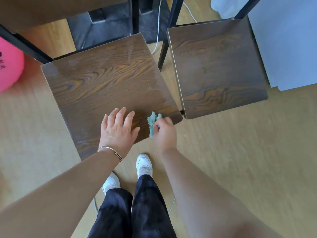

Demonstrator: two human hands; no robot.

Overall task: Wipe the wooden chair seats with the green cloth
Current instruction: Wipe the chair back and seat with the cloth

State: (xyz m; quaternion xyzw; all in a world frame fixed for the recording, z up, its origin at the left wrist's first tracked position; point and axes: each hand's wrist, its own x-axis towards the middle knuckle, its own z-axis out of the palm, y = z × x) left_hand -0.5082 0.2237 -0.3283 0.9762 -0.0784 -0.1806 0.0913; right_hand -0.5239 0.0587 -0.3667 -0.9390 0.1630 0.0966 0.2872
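Note:
Two dark wooden chair seats stand side by side below me. The left seat (106, 83) is nearer and shows pale damp streaks along its far and right edges. The right seat (217, 66) sits slightly apart from it. My right hand (165, 133) is closed around a crumpled green cloth (152, 122), which hangs at the near right corner of the left seat. My left hand (118, 129) rests flat with fingers spread on the near edge of the left seat, a thin bracelet on its wrist.
A pink ball (8, 67) lies on the floor at the far left. Black metal legs (135, 14) and a white cable (158, 28) stand behind the seats. A pale grey panel (288, 45) fills the right. My feet in white shoes (144, 165) stand on the wooden floor.

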